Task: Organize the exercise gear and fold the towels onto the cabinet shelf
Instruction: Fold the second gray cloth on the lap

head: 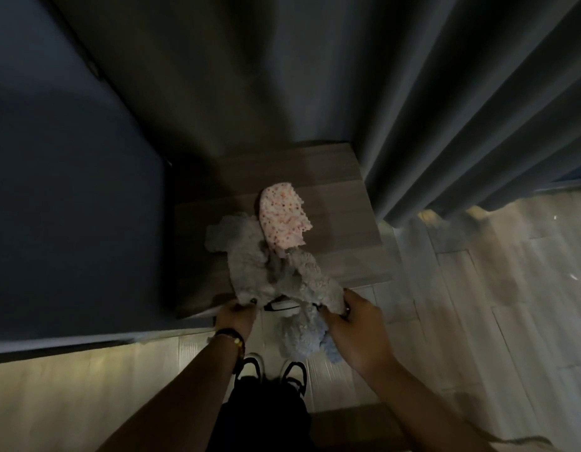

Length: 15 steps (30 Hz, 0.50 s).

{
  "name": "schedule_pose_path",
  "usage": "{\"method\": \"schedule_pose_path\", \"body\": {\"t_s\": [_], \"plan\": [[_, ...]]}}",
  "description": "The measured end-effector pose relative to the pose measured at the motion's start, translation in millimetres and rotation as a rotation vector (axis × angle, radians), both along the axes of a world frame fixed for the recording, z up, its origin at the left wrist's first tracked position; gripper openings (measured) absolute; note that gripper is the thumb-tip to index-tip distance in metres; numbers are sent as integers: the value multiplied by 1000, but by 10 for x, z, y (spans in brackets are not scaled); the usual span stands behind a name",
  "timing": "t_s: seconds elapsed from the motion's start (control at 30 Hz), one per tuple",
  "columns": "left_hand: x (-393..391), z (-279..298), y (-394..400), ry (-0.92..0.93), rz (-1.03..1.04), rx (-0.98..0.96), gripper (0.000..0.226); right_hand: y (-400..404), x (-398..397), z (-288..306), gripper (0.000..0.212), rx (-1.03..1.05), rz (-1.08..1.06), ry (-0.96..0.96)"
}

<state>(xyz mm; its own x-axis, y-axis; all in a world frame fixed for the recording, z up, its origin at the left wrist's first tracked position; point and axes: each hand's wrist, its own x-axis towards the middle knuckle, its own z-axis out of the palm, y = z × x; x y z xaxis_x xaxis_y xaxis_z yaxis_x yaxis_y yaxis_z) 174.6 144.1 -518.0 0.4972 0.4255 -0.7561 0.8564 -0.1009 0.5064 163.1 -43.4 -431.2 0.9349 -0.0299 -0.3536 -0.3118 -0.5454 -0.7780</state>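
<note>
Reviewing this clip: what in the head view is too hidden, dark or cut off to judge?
- Fluffy grey towel: its lower part hangs below the wooden cabinet top; fold state unclear.
- Left hand and right hand: fingers partly buried in the towel.
- Pink speckled cloth: near end tucked under the towel.
- Small black-and-white object between the hands: mostly covered, unidentifiable.
- Exercise gear: none discernible; surroundings dark.

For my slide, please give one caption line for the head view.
Both hands, left hand and right hand, hold a grey towel on a wooden cabinet top, beside a pink speckled cloth.
</note>
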Motion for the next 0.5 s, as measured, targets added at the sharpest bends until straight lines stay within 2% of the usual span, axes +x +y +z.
{"method": "schedule_pose_path", "body": {"t_s": [0.13,0.23,0.33,0.43,0.5], "plan": [[63,429,44,-228,189,-104,6,-139,77,264,30,0,34,25],[201,891,79,-393,300,-145,3,-186,195,568,37,23,66,-22],[296,1461,88,-528,401,-271,13,-183,298,876,36,-12,149,-138],[235,1993,71,-685,369,-215,9,-139,385,1162,30,-106,228,-295],[134,2274,64,-773,312,-164,2,-70,415,1352,19,-76,229,-368]]}}
